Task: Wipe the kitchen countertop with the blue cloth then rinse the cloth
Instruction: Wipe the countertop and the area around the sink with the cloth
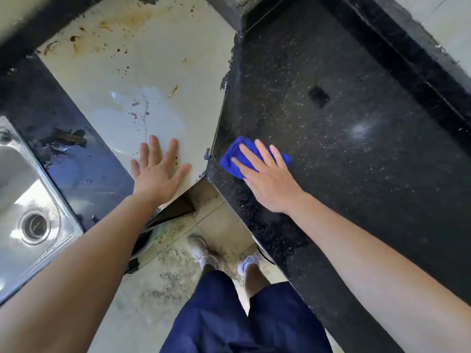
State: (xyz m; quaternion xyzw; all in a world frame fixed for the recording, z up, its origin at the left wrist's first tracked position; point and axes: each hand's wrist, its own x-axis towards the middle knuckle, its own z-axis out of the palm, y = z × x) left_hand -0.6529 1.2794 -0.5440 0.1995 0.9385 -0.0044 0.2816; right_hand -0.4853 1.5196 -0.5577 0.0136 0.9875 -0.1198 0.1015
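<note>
A crumpled blue cloth [233, 159] lies on the black speckled countertop [356, 149], close to its left front corner. My right hand [267, 179] presses flat on the cloth with fingers spread, covering its right half. My left hand [158, 171] rests open, palm down, on the stained pale slab [132, 72] beside the black counter. It holds nothing.
A steel sink [30, 200] with a round drain sits at the far left, set in a wet dark counter [63, 128]. The pale slab carries brown and purple stains. Below are a dirty tiled floor [158, 289], my legs and white shoes.
</note>
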